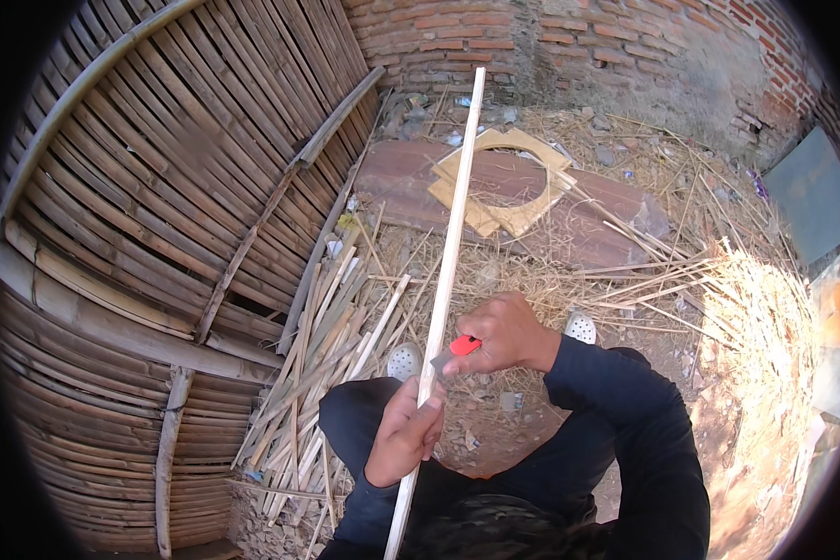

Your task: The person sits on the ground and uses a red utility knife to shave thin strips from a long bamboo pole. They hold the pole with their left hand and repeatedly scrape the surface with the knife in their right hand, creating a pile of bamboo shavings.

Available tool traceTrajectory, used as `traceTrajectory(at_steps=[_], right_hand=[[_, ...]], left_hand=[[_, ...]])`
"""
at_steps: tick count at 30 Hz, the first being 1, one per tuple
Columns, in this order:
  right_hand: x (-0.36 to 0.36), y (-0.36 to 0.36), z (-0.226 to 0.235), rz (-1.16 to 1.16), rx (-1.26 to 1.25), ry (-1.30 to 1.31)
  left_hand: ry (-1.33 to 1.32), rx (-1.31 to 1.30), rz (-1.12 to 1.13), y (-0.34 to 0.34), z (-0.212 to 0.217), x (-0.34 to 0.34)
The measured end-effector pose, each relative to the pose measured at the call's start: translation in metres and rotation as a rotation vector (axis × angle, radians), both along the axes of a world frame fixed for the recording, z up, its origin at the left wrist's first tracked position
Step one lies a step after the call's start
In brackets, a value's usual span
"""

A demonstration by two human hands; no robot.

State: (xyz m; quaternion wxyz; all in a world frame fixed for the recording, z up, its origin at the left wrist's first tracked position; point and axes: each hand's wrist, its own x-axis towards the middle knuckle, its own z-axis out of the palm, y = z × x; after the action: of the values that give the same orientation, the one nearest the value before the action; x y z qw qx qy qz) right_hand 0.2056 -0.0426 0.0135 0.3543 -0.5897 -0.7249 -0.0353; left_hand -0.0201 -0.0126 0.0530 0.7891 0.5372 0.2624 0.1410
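A long pale bamboo strip (pixel 450 243) runs from the lower middle up toward the brick wall. My left hand (pixel 403 431) grips it low down, fingers wrapped round the strip. My right hand (pixel 501 333) holds a knife with a red handle (pixel 464 344), its grey blade laid against the strip just above my left hand. Both arms are in dark sleeves, and my dark-trousered knees show below.
A woven bamboo wall (pixel 159 215) fills the left side. A heap of split bamboo strips (pixel 322 373) lies at its foot. Farther off are a reddish board (pixel 411 191), a pale wooden cut-out frame (pixel 509 182), loose straw (pixel 719 280) and a brick wall (pixel 551 42).
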Motion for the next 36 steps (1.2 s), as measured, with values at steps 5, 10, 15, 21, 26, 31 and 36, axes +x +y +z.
traceTrajectory(at_steps=[5,10,15,21,26,31,36], right_hand=[[0.013,0.018,-0.005,-0.061,0.052,0.082],[0.0,0.011,-0.003,-0.054,0.111,-0.011],[0.024,0.024,-0.002,-0.062,0.184,-0.075],[0.088,0.041,-0.006,-0.532,-0.088,0.112],[0.009,0.014,-0.009,-0.13,-0.056,-0.03],[0.028,0.022,-0.002,-0.117,0.052,-0.146],[0.03,0.027,-0.006,-0.128,0.129,-0.138]], left_hand=[[-0.032,-0.013,0.025,0.003,0.004,0.003],[-0.06,-0.052,0.004,0.003,0.004,0.004],[-0.046,-0.054,0.011,0.004,0.002,0.007],[0.015,-0.108,-0.047,-0.016,-0.001,0.004],[0.01,-0.047,0.045,0.0,-0.007,0.005],[0.022,0.085,0.077,0.0,-0.003,0.011],[0.064,0.191,0.067,0.001,-0.01,0.003]])
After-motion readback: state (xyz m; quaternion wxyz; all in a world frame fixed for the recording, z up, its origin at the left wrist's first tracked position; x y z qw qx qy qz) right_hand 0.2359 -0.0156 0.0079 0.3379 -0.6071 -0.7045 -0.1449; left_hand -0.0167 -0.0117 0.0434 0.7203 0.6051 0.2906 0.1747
